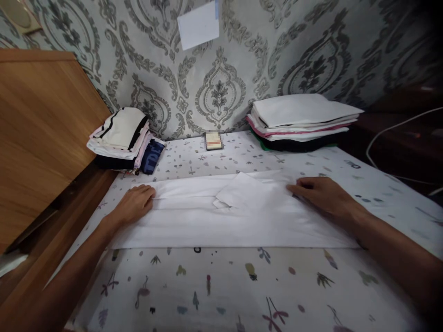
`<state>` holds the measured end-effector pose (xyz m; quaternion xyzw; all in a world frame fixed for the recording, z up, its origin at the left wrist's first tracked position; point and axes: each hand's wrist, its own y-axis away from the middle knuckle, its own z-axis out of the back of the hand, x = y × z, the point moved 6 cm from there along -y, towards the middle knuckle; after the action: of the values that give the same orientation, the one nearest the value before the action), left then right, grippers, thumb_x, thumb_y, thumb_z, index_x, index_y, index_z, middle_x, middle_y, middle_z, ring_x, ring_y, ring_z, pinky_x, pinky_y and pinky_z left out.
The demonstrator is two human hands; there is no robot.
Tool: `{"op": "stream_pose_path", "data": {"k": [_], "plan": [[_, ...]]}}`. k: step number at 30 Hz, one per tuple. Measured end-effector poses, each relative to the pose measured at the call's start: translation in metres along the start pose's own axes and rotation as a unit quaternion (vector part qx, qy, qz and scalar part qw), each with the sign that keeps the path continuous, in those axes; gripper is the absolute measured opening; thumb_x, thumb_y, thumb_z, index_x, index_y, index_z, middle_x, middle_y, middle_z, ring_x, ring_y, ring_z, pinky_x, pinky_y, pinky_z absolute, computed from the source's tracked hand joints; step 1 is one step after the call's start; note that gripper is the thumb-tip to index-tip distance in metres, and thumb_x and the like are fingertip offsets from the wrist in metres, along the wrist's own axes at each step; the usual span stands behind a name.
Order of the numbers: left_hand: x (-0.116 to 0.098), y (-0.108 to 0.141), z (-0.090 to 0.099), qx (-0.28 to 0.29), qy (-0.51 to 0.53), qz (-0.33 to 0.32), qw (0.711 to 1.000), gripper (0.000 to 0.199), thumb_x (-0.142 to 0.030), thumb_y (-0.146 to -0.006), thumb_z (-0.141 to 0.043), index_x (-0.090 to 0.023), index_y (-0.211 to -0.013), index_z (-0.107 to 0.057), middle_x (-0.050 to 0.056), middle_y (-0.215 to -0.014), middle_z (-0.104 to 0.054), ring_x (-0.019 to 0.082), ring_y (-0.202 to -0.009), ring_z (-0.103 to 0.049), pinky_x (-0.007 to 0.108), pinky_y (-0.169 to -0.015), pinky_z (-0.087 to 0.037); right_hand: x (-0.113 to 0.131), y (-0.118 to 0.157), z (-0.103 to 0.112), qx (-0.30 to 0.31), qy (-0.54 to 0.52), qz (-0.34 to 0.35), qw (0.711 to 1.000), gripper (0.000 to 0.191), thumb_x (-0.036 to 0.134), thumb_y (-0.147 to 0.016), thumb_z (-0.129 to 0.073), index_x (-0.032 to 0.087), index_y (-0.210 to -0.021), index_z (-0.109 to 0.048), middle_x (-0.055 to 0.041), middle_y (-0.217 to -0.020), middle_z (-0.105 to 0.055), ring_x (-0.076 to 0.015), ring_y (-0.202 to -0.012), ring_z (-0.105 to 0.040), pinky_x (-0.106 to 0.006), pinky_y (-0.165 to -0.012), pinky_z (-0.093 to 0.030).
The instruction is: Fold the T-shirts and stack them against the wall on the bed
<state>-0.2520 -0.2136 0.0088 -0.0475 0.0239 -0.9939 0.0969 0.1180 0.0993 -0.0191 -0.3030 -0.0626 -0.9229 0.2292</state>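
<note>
A white shirt point(200, 226) lies across the bed, folded into a long flat strip. Near its middle, a sleeve-like flap point(238, 191) is folded over and makes a pointed corner. My left hand point(136, 203) is at the strip's left end, its fingers curled on the upper layer of cloth. At the right end, my right hand point(320, 193) pinches the fabric between thumb and fingers. Both hands are closed, and the cloth lies fairly flat between them with a few soft creases.
A stack of folded clothes point(121, 133) stands at the back left beside a wooden panel point(44, 120). Another folded stack point(304, 120) is at the back right. A small blurred box point(213, 141) sits by the wall between them. A white cable point(387, 129) hangs at right.
</note>
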Motion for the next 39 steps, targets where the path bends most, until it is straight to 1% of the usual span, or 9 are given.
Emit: {"op": "stream_pose_path", "data": {"k": [3,6,10,14,18,23,28,33,39], "plan": [[-0.003,-0.003,0.001,0.021,-0.014,-0.004,1.0,0.016,-0.017,-0.084,-0.043,-0.021,-0.086,-0.058,0.009,-0.09,-0.064,0.027,-0.089,-0.058,0.041,-0.082,-0.047,0.014,0.009,0.007,-0.047,0.068,-0.014,0.996,0.027,0.042,-0.081,-0.064,0.016,-0.091,-0.066,-0.0096,-0.083,-0.068,-0.0241,-0.073,-0.061,-0.037,-0.067,-0.047],[-0.019,-0.005,0.007,0.005,0.021,-0.009,1.0,0.017,-0.02,-0.086,-0.045,-0.019,-0.095,-0.06,0.01,-0.098,-0.066,0.028,-0.097,-0.059,0.043,-0.087,-0.048,0.067,0.03,0.003,-0.137,0.122,0.157,0.971,0.035,0.039,-0.086,-0.06,0.014,-0.11,-0.064,-0.0165,-0.106,-0.067,-0.0313,-0.095,-0.062,-0.043,-0.082,-0.048],[-0.075,-0.008,0.011,-0.012,0.184,-0.087,0.979,0.027,-0.026,-0.098,-0.04,-0.021,-0.116,-0.059,0.009,-0.114,-0.067,0.022,-0.106,-0.061,0.036,-0.093,-0.051,0.155,0.066,-0.057,-0.001,0.173,0.414,0.894,0.019,0.024,-0.094,-0.052,0.018,-0.102,-0.067,-0.012,-0.103,-0.069,-0.0266,-0.096,-0.062,-0.039,-0.083,-0.049],[-0.118,-0.007,0.004,-0.022,0.198,-0.153,0.968,0.035,-0.034,-0.103,-0.038,-0.019,-0.13,-0.055,0.012,-0.132,-0.063,0.023,-0.121,-0.058,0.04,-0.104,-0.048,0.201,0.067,-0.107,0.056,0.273,0.435,0.856,0.021,0.006,-0.09,-0.05,0.016,-0.096,-0.068,-0.0122,-0.099,-0.069,-0.0258,-0.095,-0.062,-0.035,-0.078,-0.048],[-0.119,-0.008,-0.01,-0.006,0.166,-0.14,0.976,0.05,-0.045,-0.104,-0.031,-0.017,-0.143,-0.045,0.015,-0.151,-0.05,0.025,-0.139,-0.047,0.043,-0.114,-0.041,0.204,0.051,-0.123,0.087,0.296,0.394,0.866,0.026,0.0,-0.089,-0.048,0.016,-0.097,-0.067,-0.0115,-0.1,-0.071,-0.0252,-0.096,-0.064,-0.032,-0.069,-0.046],[-0.13,-0.031,-0.023,0.068,0.147,-0.143,0.976,0.08,-0.066,-0.098,-0.029,-0.009,-0.154,-0.028,0.019,-0.164,-0.025,0.028,-0.153,-0.022,0.043,-0.124,-0.021,0.189,0.036,-0.117,0.053,0.183,0.335,0.923,0.021,0.017,-0.098,-0.048,0.019,-0.099,-0.069,-0.0083,-0.103,-0.071,-0.0224,-0.099,-0.065,-0.03,-0.072,-0.047],[-0.132,-0.061,-0.022,0.105,0.178,-0.072,0.976,0.085,-0.076,-0.092,-0.031,-0.009,-0.145,-0.04,0.022,-0.152,-0.046,0.035,-0.139,-0.046,0.046,-0.11,-0.038,0.178,0.037,-0.119,0.018,0.096,0.37,0.924,0.023,0.018,-0.096,-0.049,0.02,-0.102,-0.071,-0.0075,-0.101,-0.071,-0.0219,-0.097,-0.065,-0.03,-0.074,-0.049],[-0.104,-0.053,-0.024,0.127,0.138,0.014,0.982,0.085,-0.078,-0.091,-0.026,-0.009,-0.136,-0.049,0.025,-0.142,-0.055,0.038,-0.133,-0.052,0.049,-0.106,-0.04,0.175,0.038,-0.124,0.038,0.097,0.373,0.922,0.021,0.019,-0.096,-0.05,0.019,-0.096,-0.071,-0.008,-0.098,-0.07,-0.0236,-0.097,-0.064,-0.031,-0.07,-0.049],[-0.057,-0.013,-0.029,0.124,0.073,0.103,0.984,0.08,-0.077,-0.091,-0.03,-0.01,-0.124,-0.056,0.026,-0.137,-0.058,0.042,-0.13,-0.052,0.055,-0.104,-0.039,0.177,0.04,-0.125,0.041,0.113,0.405,0.907,0.024,0.019,-0.095,-0.048,0.019,-0.092,-0.071,-0.009,-0.097,-0.071,-0.0244,-0.096,-0.063,-0.032,-0.069,-0.049]]}}
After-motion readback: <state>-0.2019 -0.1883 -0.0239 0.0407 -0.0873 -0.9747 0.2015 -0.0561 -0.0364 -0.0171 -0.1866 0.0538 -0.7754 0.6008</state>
